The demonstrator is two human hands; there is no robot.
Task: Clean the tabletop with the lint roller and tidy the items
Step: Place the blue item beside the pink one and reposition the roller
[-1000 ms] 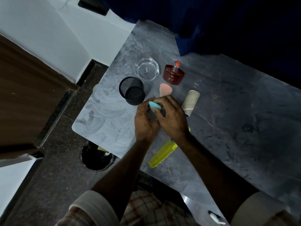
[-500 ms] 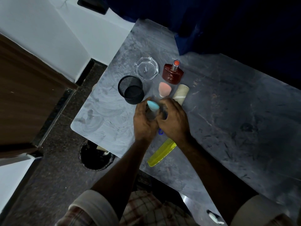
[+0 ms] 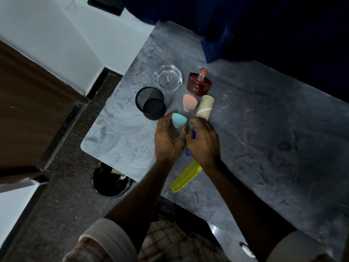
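Two hands meet over the table (image 3: pixel 264 114): left hand (image 3: pixel 167 138) closed round a blue sponge (image 3: pixel 178 120), right hand (image 3: pixel 204 140) closed on the blue handle of the roller (image 3: pixel 204 106), whose drum lies just beyond its fingers. Roller — judged light, stiff, tacky on the drum; hold by the handle. Sponge soft. Table hard, smeared. Room dim; a dark curtain hangs beyond the hands.

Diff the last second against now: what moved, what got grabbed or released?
The beige lint roller swung its roll end toward the pink teardrop sponge, now nearly touching it. Left hand keeps its grip on the blue teardrop sponge; right hand stays on the roller's blue handle. Nothing released. Black mesh cup, glass ashtray, red perfume bottle, yellow comb unchanged.
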